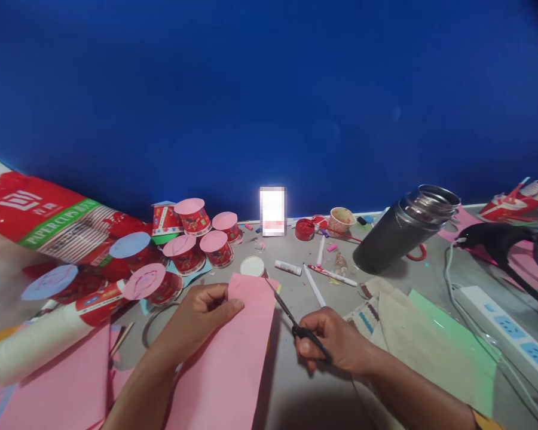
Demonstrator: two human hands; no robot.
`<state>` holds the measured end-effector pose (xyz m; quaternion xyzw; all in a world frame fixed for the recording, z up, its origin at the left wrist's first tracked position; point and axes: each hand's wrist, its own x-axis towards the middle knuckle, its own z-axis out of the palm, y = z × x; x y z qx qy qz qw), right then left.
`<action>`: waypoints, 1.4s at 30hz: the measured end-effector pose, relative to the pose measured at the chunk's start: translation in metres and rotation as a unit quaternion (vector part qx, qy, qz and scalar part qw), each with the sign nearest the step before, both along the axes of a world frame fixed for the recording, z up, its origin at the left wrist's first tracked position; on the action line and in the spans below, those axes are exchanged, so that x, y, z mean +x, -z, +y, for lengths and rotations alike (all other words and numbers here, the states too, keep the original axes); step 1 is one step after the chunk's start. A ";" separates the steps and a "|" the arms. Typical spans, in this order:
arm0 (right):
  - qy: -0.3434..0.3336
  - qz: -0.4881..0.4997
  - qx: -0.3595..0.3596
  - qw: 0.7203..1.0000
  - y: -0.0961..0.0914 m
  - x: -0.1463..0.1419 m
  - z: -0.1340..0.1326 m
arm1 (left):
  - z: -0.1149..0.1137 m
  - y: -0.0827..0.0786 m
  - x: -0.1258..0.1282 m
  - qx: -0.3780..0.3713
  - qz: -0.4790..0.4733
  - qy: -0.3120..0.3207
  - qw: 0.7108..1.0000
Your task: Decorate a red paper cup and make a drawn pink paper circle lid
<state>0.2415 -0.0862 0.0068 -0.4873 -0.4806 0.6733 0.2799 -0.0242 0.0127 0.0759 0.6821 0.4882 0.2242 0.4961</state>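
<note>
A sheet of pink paper (226, 364) is pinched along its upper left edge by my left hand (206, 316), thumb on top. My right hand (325, 337) grips a pair of black-handled scissors (286, 309), fingers through the handle loops. The blades point up and left, and their tips meet the paper's upper right corner. How far apart the blades are I cannot tell. Just beyond the paper's top edge sits a round white lid or tub (253, 267). A glue stick or white tube (288, 267) lies to its right.
Upturned paper cups with pink and blue discs (183, 248) cluster at left, beside a paper-cup bag (49, 215). Markers (314, 285), a red paint pot (304, 229) and a lit phone-like screen (273, 212) stand behind. At right are a dark flask (399, 233), cloth (412, 334) and power strip (511, 334).
</note>
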 end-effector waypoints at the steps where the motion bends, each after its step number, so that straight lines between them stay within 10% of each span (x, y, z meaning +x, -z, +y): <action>1: -0.001 0.003 0.000 1.000 0.001 0.001 0.000 | 0.001 0.001 0.000 -0.007 -0.001 0.003 1.000; 42: -0.004 0.025 -0.004 1.000 0.006 0.004 -0.005 | -0.001 0.004 -0.003 -0.005 0.001 0.020 1.000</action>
